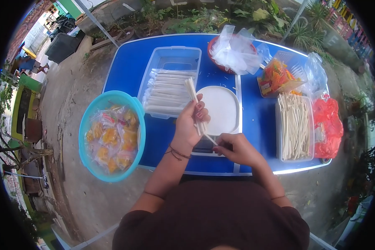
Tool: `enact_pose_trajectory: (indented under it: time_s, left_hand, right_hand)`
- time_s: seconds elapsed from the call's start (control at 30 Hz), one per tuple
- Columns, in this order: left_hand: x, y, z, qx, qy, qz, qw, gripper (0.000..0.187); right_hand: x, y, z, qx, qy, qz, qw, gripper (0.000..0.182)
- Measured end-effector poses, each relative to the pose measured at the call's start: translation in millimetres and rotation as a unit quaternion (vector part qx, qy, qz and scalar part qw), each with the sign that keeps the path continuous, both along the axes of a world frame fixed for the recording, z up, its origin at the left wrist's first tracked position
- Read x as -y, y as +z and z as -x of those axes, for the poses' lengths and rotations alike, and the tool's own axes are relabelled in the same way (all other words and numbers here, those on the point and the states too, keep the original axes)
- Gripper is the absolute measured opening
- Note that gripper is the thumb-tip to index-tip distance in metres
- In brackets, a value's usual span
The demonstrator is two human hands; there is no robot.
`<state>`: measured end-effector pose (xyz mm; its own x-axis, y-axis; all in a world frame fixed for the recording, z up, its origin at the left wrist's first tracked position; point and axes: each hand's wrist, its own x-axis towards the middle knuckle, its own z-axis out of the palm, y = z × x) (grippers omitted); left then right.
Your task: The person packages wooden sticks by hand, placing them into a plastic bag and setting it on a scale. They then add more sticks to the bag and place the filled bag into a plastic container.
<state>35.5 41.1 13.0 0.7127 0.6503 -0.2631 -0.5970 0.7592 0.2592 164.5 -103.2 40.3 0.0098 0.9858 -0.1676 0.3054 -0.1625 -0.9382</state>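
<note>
Chopsticks [194,104] (thin, pale, paper-sleeved) are being gripped upright in the left hand [189,125] above a white scale [221,109], the right hand [233,148] pinching their lower end; more are filling a clear rectangular tub [171,81] on the blue table [125,71].

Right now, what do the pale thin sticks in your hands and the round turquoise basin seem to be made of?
The pale thin sticks look like bare, matt wood or bamboo: cream, straight and unglossy. The round turquoise basin looks like moulded plastic, with uniform colour and a smooth, slightly shiny rim.
</note>
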Motion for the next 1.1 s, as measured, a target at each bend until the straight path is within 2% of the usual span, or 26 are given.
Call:
enact_pose_trajectory:
  time_s: [0.1,0.2,0.23,0.33,0.4,0.47,0.5,0.6,0.73,0.93,1.1]
  left_hand:
    - [-1.7,-1.6,3.3,-0.038,0.034,-0.046,0.998,0.022]
    - [0.1,-6.7,10.0,-0.071,0.041,-0.077,0.994,0.022]
    - [5.1,-4.3,9.9,-0.090,0.032,-0.068,0.993,0.022]
    - [18.9,-7.0,5.1,-0.109,-0.017,-0.024,0.994,0.024]
    - [30.8,-1.1,-1.3,-0.116,-0.042,-0.002,0.992,0.024]
    - [36.6,0.9,-2.0,-0.123,-0.075,-0.055,0.988,0.028]
    - [38.7,-0.2,-1.2,-0.130,-0.086,-0.079,0.985,0.029]
    - [44.0,-2.6,-0.6,-0.127,-0.096,-0.100,0.982,0.033]
    - [45.5,-5.0,1.2,-0.130,-0.083,-0.112,0.982,0.037]
    - [45.7,2.2,5.3,-0.159,-0.079,-0.140,0.974,0.031]
    - [45.4,0.6,7.1,-0.177,-0.059,-0.177,0.966,0.028]
  right_hand:
    - [7.8,4.8,-23.1,0.011,0.063,0.006,0.998,0.009]
    - [11.5,4.8,-46.7,0.020,0.080,-0.083,0.993,0.006]
    - [10.4,1.8,-48.8,-0.016,0.039,-0.096,0.995,0.006]
    - [2.4,14.4,-39.0,-0.018,-0.100,-0.037,0.994,0.008]
    - [-5.7,20.0,-29.7,-0.003,-0.136,-0.032,0.990,0.009]
    - [-14.4,10.0,-21.5,0.011,-0.169,-0.046,0.984,0.010]
    - [-18.3,4.3,-16.7,-0.022,-0.179,-0.060,0.982,0.012]
    - [-24.8,5.4,-6.5,0.040,-0.175,-0.056,0.982,0.013]
    - [-27.7,-2.4,-2.6,0.032,-0.173,-0.059,0.983,0.015]
    - [-26.8,-6.7,-11.3,-0.090,-0.161,-0.031,0.982,0.016]
    - [-28.2,-10.8,-14.7,-0.084,-0.161,-0.029,0.983,0.016]
